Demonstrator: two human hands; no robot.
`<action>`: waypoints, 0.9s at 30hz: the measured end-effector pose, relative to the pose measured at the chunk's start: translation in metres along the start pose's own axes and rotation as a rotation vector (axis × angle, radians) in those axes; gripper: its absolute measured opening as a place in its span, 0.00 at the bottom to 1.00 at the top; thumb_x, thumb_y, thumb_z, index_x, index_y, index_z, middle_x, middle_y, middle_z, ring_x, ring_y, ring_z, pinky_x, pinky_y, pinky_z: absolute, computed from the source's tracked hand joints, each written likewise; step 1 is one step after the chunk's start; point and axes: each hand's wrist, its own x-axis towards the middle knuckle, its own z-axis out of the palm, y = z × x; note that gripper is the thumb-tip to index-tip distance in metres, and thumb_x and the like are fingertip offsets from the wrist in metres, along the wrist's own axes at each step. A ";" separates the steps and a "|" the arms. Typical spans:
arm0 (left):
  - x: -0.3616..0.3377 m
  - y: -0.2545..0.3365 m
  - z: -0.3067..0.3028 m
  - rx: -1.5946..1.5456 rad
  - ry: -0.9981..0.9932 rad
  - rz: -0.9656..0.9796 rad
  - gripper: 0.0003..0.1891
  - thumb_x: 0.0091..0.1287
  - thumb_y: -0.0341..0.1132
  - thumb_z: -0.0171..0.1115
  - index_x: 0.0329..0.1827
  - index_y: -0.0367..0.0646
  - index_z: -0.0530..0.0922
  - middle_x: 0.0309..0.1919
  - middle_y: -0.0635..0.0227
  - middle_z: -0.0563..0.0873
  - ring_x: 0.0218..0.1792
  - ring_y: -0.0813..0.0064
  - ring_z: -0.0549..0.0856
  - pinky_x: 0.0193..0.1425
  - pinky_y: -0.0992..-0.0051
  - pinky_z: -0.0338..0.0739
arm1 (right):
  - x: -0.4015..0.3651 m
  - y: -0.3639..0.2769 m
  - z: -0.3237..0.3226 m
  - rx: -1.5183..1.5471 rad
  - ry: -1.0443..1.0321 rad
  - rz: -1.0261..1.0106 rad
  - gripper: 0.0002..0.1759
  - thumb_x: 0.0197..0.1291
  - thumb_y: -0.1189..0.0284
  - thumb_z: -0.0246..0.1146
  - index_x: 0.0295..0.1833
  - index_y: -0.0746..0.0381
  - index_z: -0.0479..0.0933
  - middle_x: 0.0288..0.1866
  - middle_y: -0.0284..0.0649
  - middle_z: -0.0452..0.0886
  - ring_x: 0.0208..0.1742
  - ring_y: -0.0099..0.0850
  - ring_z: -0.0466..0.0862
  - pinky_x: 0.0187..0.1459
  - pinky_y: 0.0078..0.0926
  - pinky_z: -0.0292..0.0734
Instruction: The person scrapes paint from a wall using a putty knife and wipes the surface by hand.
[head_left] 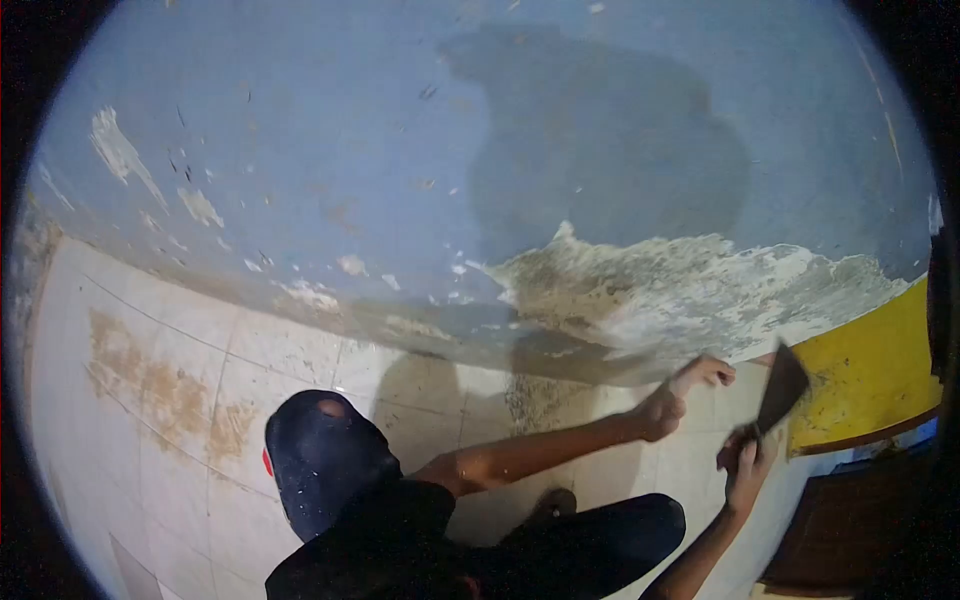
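My right hand grips the handle of a scraper, its fingers wrapped round it. The scraper's wide dark blade points up towards the foot of the wall and is slightly blurred. My left hand is stretched out close to the bottom of the wall, to the left of the blade. Its fingers are curled and I see nothing in them, though the hand is partly smeared. Above both hands lies a large peeled patch of grey and white plaster on the blue wall.
White floor tiles with brown dirt stains run along the wall. A yellow wall section and a dark brown object are at the right. My black-clad knee is low in view. My shadow falls on the wall.
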 end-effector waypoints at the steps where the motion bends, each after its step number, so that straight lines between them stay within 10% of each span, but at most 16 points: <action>1: 0.006 0.019 -0.006 0.025 0.026 0.191 0.45 0.58 0.73 0.37 0.53 0.33 0.68 0.45 0.55 0.73 0.50 0.63 0.74 0.55 0.68 0.65 | 0.011 -0.029 0.017 0.004 -0.170 -0.018 0.29 0.58 0.45 0.56 0.35 0.65 0.68 0.21 0.34 0.70 0.16 0.19 0.68 0.16 0.17 0.61; 3: 0.026 0.071 -0.023 0.007 0.019 0.438 0.48 0.52 0.78 0.39 0.44 0.33 0.70 0.40 0.58 0.75 0.42 0.65 0.75 0.48 0.69 0.68 | 0.022 -0.082 0.078 0.091 -0.295 -0.054 0.31 0.59 0.42 0.53 0.32 0.65 0.65 0.17 0.31 0.63 0.13 0.18 0.63 0.14 0.15 0.57; 6: 0.027 0.093 -0.045 -0.032 0.155 0.307 0.38 0.57 0.69 0.49 0.43 0.35 0.73 0.37 0.63 0.77 0.38 0.74 0.76 0.43 0.73 0.71 | 0.058 -0.112 0.131 -0.191 -0.563 -0.443 0.30 0.62 0.44 0.49 0.30 0.63 0.66 0.15 0.29 0.61 0.13 0.17 0.61 0.14 0.15 0.54; 9: 0.011 0.116 -0.060 -0.034 0.341 0.146 0.26 0.62 0.55 0.54 0.41 0.35 0.74 0.36 0.64 0.79 0.37 0.76 0.78 0.42 0.75 0.72 | 0.059 -0.086 0.144 0.139 -0.684 -0.050 0.21 0.65 0.56 0.51 0.42 0.65 0.73 0.18 0.28 0.66 0.18 0.17 0.64 0.20 0.16 0.58; 12: -0.019 0.107 -0.061 -0.033 0.502 -0.148 0.17 0.67 0.45 0.54 0.39 0.36 0.74 0.32 0.68 0.79 0.34 0.80 0.77 0.39 0.77 0.72 | 0.037 -0.072 0.158 0.299 -0.541 0.247 0.32 0.67 0.55 0.49 0.68 0.61 0.53 0.20 0.25 0.64 0.16 0.14 0.61 0.18 0.13 0.56; 15: -0.040 0.102 -0.042 -0.044 0.771 -0.218 0.17 0.70 0.44 0.50 0.37 0.37 0.74 0.27 0.72 0.76 0.30 0.82 0.75 0.35 0.79 0.70 | 0.028 -0.076 0.153 0.370 -0.723 0.435 0.27 0.65 0.50 0.49 0.59 0.59 0.61 0.20 0.27 0.65 0.14 0.15 0.61 0.15 0.12 0.53; 21: -0.063 0.092 -0.058 -0.551 0.402 -0.249 0.27 0.68 0.56 0.44 0.33 0.37 0.75 0.27 0.66 0.80 0.32 0.74 0.81 0.40 0.73 0.75 | 0.001 -0.055 0.152 0.331 -0.809 0.590 0.30 0.64 0.47 0.48 0.59 0.60 0.63 0.17 0.27 0.61 0.12 0.14 0.56 0.13 0.13 0.49; 22: -0.062 0.096 -0.058 -0.690 0.440 -0.239 0.27 0.68 0.56 0.44 0.32 0.38 0.74 0.26 0.65 0.79 0.32 0.73 0.81 0.40 0.72 0.76 | -0.001 -0.057 0.150 0.270 -0.798 0.537 0.22 0.70 0.56 0.43 0.27 0.60 0.61 0.17 0.28 0.62 0.16 0.18 0.60 0.17 0.17 0.54; 27: -0.069 0.095 -0.046 -0.910 0.607 -0.227 0.26 0.69 0.57 0.41 0.25 0.41 0.67 0.17 0.64 0.74 0.17 0.75 0.76 0.24 0.74 0.74 | -0.003 -0.040 0.156 0.313 -0.724 0.564 0.23 0.69 0.53 0.43 0.30 0.60 0.62 0.19 0.27 0.61 0.17 0.18 0.61 0.19 0.17 0.56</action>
